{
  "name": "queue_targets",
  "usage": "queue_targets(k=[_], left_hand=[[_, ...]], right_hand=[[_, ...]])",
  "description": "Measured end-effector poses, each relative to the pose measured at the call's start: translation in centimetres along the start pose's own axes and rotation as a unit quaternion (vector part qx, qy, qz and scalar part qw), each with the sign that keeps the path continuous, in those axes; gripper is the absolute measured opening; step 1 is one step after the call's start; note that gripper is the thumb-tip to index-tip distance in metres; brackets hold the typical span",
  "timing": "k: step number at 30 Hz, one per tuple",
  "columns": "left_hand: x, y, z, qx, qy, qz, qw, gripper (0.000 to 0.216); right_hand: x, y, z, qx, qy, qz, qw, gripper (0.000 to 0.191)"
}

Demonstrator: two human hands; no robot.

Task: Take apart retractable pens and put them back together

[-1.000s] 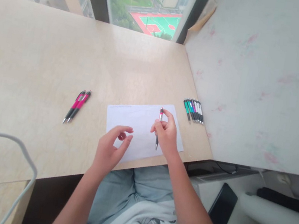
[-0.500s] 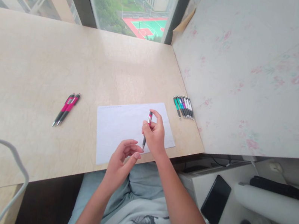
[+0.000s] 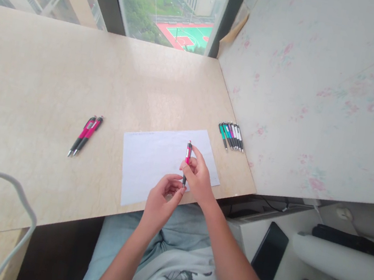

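My right hand [image 3: 198,179] grips a pink and black pen [image 3: 187,158] upright over the near edge of a white sheet of paper [image 3: 155,158]. My left hand [image 3: 161,200] sits just below it, fingers curled, with fingertips pinching at the pen's lower tip. The sheet lies flat on the beige desk [image 3: 76,75]. Two pink pens [image 3: 85,135] lie side by side to the left of the sheet.
Several pens in green, purple and white [image 3: 231,135] lie in a row at the desk's right, close to a floral wall panel [image 3: 315,94]. A window is behind the desk. A black phone [image 3: 269,253] rests on a low surface at the right. A grey cable [image 3: 13,179] curves at left.
My left hand has risen from the sheet to the lower tip of the pen. My right hand has drawn the pen back toward the desk's near edge.
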State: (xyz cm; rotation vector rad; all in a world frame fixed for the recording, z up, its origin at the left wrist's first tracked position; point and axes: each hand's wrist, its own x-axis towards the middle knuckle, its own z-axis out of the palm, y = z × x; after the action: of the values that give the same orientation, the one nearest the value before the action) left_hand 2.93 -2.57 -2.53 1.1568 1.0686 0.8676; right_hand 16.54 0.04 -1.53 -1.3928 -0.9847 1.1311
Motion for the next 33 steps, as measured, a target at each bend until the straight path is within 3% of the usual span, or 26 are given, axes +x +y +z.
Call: queue_targets(k=[7, 10, 13, 15, 17, 20, 26, 33], left_hand=[[0.8, 0.2, 0.5, 0.013, -0.005, 0.022, 1.000, 0.025], [1.0, 0.4, 0.3, 0.135, -0.013, 0.082, 0.987, 0.016], [1.3, 0.2, -0.6, 0.300, 0.005, 0.172, 0.938, 0.016], [1.7, 0.0, -1.3, 0.389, 0.015, 0.218, 0.895, 0.018], [2.1, -0.3, -2.0, 0.447, 0.014, 0.242, 0.861, 0.018], [2.5, -0.6, -2.7, 0.466, 0.002, 0.256, 0.847, 0.017], [2.6, -1.0, -3.0, 0.452, -0.005, 0.259, 0.854, 0.018], [2.6, -1.3, -3.1, 0.454, -0.007, 0.263, 0.851, 0.015]], right_hand=[[-1.0, -0.6, -1.4, 0.003, -0.050, 0.049, 0.998, 0.030], [-0.5, 0.1, -2.6, -0.050, -0.002, 0.019, 0.999, 0.032], [0.7, 0.6, -4.9, -0.166, 0.060, -0.012, 0.984, 0.032], [1.9, 0.7, -6.9, -0.283, 0.103, -0.042, 0.953, 0.030], [3.3, 0.6, -8.8, -0.412, 0.132, -0.078, 0.898, 0.025], [5.5, 0.3, -10.7, -0.513, 0.166, -0.084, 0.838, 0.021], [9.0, 0.2, -10.8, -0.601, 0.159, -0.057, 0.781, 0.018], [8.8, 0.5, -10.0, -0.643, 0.174, -0.014, 0.746, 0.023]])
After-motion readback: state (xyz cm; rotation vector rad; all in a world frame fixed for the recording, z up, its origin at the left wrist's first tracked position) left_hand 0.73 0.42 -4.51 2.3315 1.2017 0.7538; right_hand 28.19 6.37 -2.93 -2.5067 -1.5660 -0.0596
